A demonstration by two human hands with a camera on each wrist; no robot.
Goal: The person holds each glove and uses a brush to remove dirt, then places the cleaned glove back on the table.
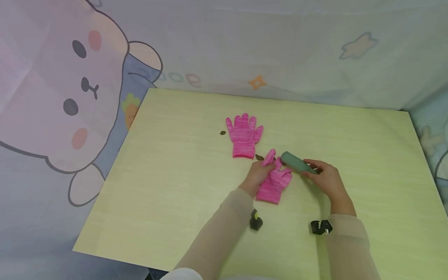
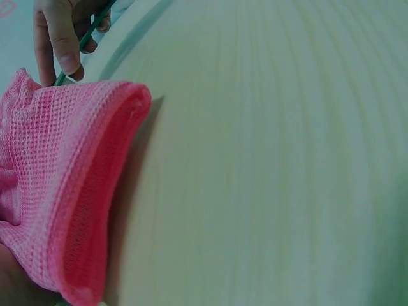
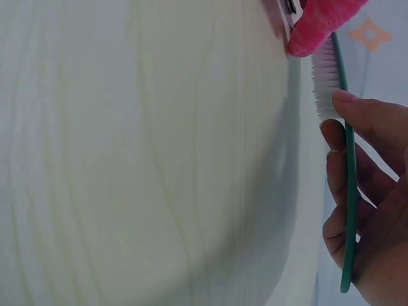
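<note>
My left hand (image 1: 259, 175) grips a pink knit glove (image 1: 274, 186) by its finger side, with the cuff hanging toward me. In the left wrist view the open cuff (image 2: 89, 210) of that glove shows large and close. My right hand (image 1: 325, 175) holds a green brush (image 1: 296, 161) by its handle, thumb on one side and fingers on the other. The right wrist view shows its white bristles (image 3: 325, 80) against the glove's pink fingers (image 3: 315, 32). A second pink glove (image 1: 244, 136) lies flat farther back, fingers pointing away.
Two small dark brown pieces lie on the pale wooden table (image 1: 175, 155): one piece (image 1: 223, 133) left of the flat glove, another piece (image 1: 259, 157) below its cuff. A printed cloth (image 1: 297, 50) hangs behind the table's far edge. Black wrist cameras sit at both sleeves.
</note>
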